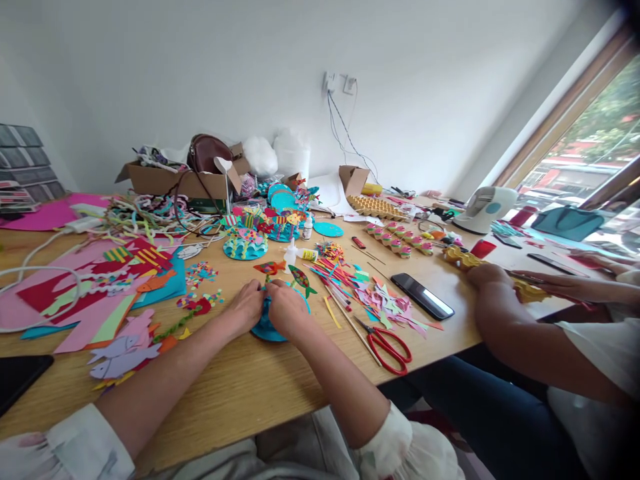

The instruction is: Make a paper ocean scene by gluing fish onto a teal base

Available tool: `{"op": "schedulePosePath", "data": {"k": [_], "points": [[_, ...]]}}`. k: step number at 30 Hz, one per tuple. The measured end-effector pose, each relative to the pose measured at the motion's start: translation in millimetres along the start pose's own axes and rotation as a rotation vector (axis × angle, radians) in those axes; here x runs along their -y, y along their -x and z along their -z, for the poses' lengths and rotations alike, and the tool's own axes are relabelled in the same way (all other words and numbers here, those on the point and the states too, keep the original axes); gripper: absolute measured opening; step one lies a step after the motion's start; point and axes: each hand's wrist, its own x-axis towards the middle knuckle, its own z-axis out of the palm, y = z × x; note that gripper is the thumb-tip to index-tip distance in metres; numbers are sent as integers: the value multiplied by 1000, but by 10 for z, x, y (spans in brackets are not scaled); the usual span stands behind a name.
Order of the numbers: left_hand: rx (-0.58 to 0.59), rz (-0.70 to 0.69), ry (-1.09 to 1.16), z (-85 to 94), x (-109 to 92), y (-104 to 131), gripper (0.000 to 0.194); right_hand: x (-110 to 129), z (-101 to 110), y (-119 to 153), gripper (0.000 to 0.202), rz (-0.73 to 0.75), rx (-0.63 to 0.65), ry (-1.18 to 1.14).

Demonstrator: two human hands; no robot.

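Between my hands sits a round blue paper craft (pixel 266 328) on the table. An orange paper fish (pixel 270 267) and a green spotted paper fish (pixel 303 281) stand up from it. My left hand (pixel 249 306) is closed on its left side, with the fingertips pinched near the base of the orange fish. Over the front of the craft, my right hand (pixel 286 309) is closed too, its fingertips meeting the left ones. What exactly lies between the fingertips is hidden. Just behind stands a white glue bottle (pixel 291 253), beside a bottle with a yellow label (pixel 307 254).
Red-handled scissors (pixel 390 350), a phone (pixel 423 295) and paper scraps (pixel 383 300) lie to the right. Paper fish cutouts (pixel 120 353) and coloured sheets (pixel 65 293) cover the left. Finished-looking blue crafts (pixel 245 243) stand behind. A co-worker's arm (pixel 515 327) reaches in at right.
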Motion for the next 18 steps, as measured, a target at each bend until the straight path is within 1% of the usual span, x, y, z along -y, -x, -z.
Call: {"op": "schedulePosePath", "data": {"k": [3, 6, 8, 10, 12, 14, 18], "points": [[-12, 18, -31, -27, 17, -1, 22, -82, 28, 224, 34, -73, -14, 70], [-13, 32, -43, -45, 46, -17, 24, -236, 22, 427, 32, -154, -29, 150], [-3, 19, -54, -46, 60, -24, 25, -332, 1, 505, 31, -166, -48, 164], [11, 2, -66, -39, 61, -22, 26, -391, -24, 526, 31, -144, -82, 160], [26, -3, -79, -23, 48, -12, 29, -411, -43, 497, 35, -129, -103, 147], [42, -5, -95, -1, 27, 1, 32, -406, -50, 438, 41, -136, -78, 127], [68, -23, -120, 33, 0, 18, 37, -398, -40, 314, 46, -165, 5, 95]]}}
